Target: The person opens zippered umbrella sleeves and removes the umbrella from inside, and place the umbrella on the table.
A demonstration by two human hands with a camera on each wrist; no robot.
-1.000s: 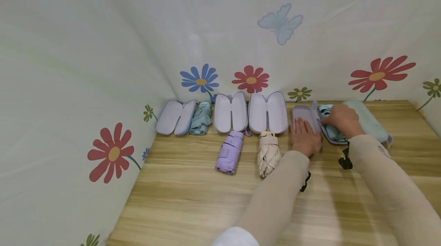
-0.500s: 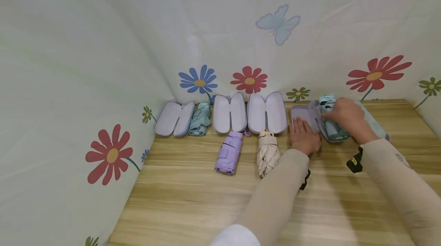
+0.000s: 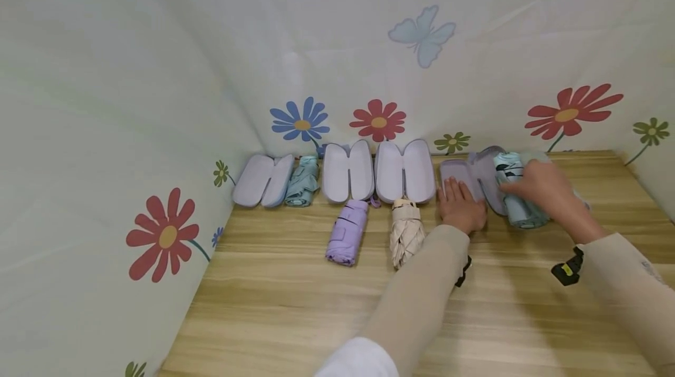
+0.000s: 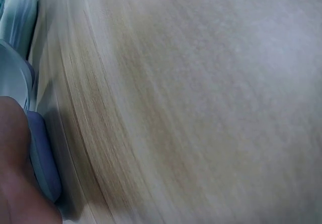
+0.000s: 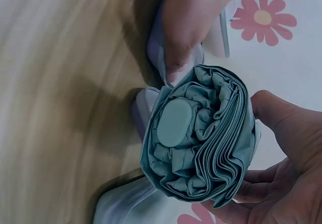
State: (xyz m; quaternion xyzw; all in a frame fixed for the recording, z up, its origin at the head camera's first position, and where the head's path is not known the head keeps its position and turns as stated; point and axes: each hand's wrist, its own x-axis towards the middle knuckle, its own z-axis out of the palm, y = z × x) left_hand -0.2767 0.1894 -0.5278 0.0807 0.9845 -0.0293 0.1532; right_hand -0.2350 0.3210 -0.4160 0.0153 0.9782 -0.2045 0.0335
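My left hand [image 3: 460,208] presses with straight fingers on the left half of an opened light-purple case [image 3: 457,169]. That case's right half [image 3: 489,189] is tilted up off the table. My right hand [image 3: 551,194] grips a folded teal umbrella [image 5: 201,138] around its side, just right of the case. In the right wrist view the umbrella's rolled end and pale oval handle tip face the camera. Only part of my left hand and a bluish edge of the case [image 4: 44,156] show in the left wrist view.
Three more opened cases [image 3: 263,180] [image 3: 348,173] [image 3: 405,173] line the back wall. A teal umbrella [image 3: 302,182] lies between two of them. A purple umbrella [image 3: 347,233] and a beige umbrella [image 3: 406,233] lie in front. A pale green case [image 5: 123,204] is partly hidden behind my right hand.
My right hand has lifted the teal umbrella out of the case's right half and moved it right and nearer. That half has tipped up. My left hand stays on the case.
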